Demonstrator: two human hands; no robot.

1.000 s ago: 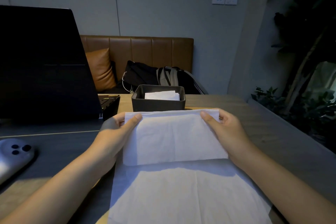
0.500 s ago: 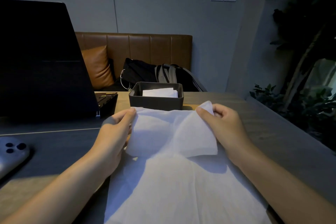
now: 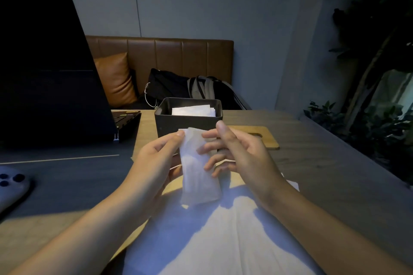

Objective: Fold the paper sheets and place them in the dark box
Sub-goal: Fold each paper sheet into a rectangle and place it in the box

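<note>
The folded sheet [image 3: 197, 172] is being held upright between the two hands, lifted off the table [image 3: 324, 163], probably so its layers can be squared up before it goes into the box [image 3: 187, 121] just beyond the fingertips. The left hand [image 3: 156, 163] is pinching the sheet's upper left corner between thumb and fingers and carrying its weight. The right hand [image 3: 237, 152] is spreading wide, its fingers nearly straight and lying lightly against the sheet's right edge; whether the thumb is touching the paper is hard to say in this dim light. Under both wrists a stack of flat sheets [image 3: 223, 248] is waiting. Folded paper [image 3: 193, 110] is already sitting inside the box. A wooden lid [image 3: 261, 136] is lying just right of the right hand.
</note>
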